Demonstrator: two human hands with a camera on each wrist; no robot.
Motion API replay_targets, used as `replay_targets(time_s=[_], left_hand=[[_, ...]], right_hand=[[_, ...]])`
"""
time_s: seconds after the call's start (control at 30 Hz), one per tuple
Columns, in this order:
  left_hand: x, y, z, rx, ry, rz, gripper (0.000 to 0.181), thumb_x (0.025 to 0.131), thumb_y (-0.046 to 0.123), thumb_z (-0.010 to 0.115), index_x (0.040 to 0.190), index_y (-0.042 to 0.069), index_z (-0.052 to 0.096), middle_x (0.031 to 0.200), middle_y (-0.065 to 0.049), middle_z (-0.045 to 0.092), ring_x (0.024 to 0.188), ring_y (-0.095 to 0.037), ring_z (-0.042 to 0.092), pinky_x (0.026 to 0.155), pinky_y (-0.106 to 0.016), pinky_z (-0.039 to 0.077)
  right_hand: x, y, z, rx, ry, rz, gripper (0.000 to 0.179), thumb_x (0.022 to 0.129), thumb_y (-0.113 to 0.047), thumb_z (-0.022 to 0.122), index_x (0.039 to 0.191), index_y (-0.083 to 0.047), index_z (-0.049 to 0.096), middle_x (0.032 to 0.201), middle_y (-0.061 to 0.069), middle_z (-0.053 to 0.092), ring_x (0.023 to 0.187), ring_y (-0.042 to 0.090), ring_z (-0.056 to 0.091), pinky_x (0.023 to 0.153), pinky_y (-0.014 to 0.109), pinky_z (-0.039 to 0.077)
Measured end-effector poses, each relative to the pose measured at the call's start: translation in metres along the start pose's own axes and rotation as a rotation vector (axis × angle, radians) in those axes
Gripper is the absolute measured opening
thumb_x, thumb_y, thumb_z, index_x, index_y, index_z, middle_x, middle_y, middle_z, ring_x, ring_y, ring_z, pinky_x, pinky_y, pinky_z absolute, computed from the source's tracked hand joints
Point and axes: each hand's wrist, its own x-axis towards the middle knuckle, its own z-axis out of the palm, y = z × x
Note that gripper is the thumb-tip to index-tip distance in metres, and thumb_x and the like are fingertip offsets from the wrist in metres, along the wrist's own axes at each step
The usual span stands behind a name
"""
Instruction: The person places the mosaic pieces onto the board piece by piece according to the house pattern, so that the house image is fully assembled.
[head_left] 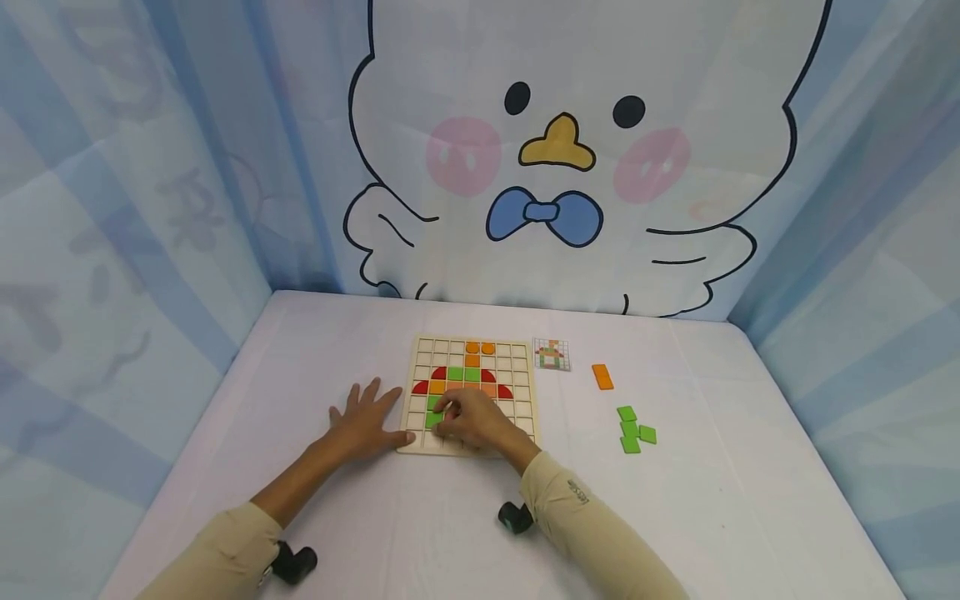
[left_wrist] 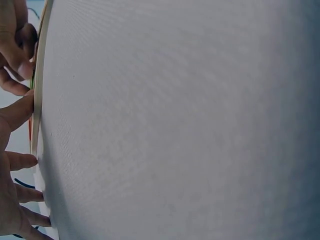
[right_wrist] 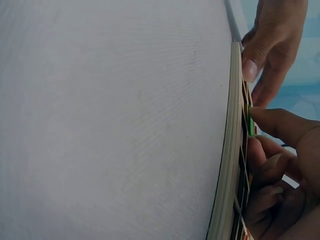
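A wooden grid board [head_left: 519, 423] lies on the table, partly filled with a pattern of red, orange and green tiles. My right hand [head_left: 474, 417] is over its lower left part, thumb and curled index finger pinching a green square tile [right_wrist: 251, 122] right at the grid. Some cells under that hand are hidden. My left hand [head_left: 362, 425] spreads its fingers beside the board, with the thumb on the lower left corner and the index fingertip at the left edge. In the left wrist view, the straight fingers [left_wrist: 29, 194] of this hand reach the tabletop.
A small pattern card [head_left: 552, 354] lies at the board's upper right. Further right are an orange piece [head_left: 602, 377] and several loose green tiles [head_left: 629, 428]. Printed curtains [head_left: 555, 267] enclose the table's back and sides. Black wrist devices [head_left: 515, 517] hang below both forearms.
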Motion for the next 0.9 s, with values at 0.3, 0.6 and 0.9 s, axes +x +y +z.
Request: replay_targets(time_s=[0.3, 0.6, 0.9], left_hand=[[-0.002, -0.002, 0.000, -0.007, 0.001, -0.002, 0.088, 0.084, 0.050, 0.076, 0.154, 0.011, 0.040, 0.163, -0.028, 0.020, 0.148, -0.059, 0.008, 0.104, -0.085, 0.013], [-0.001, 0.000, 0.001, -0.016, 0.005, -0.016, 0.087, 0.084, 0.047, 0.076, 0.154, 0.011, 0.040, 0.164, -0.028, 0.018, 0.149, -0.058, 0.007, 0.104, -0.085, 0.011], [0.000, -0.001, 0.003, -0.008, 0.012, -0.008, 0.087, 0.083, 0.049, 0.076, 0.153, 0.011, 0.041, 0.163, -0.028, 0.019, 0.148, -0.059, 0.008, 0.104, -0.085, 0.012]], right_hand=[[-0.009, -0.002, -0.018, 0.003, -0.052, -0.010, 0.029, 0.087, -0.029, 0.079, 0.113, -0.017, 0.071, 0.086, -0.005, 0.064, 0.078, 0.012, 0.057, 0.068, 0.025, 0.048], [-0.028, 0.024, -0.062, 0.014, 0.047, -0.032, 0.032, 0.089, -0.026, 0.077, 0.115, -0.010, 0.071, 0.086, -0.002, 0.065, 0.083, 0.016, 0.057, 0.071, 0.029, 0.047], [-0.069, 0.072, -0.106, 0.043, 0.143, 0.099, 0.034, 0.089, -0.026, 0.076, 0.118, -0.009, 0.069, 0.092, 0.003, 0.063, 0.059, 0.014, 0.053, 0.056, 0.027, 0.047]])
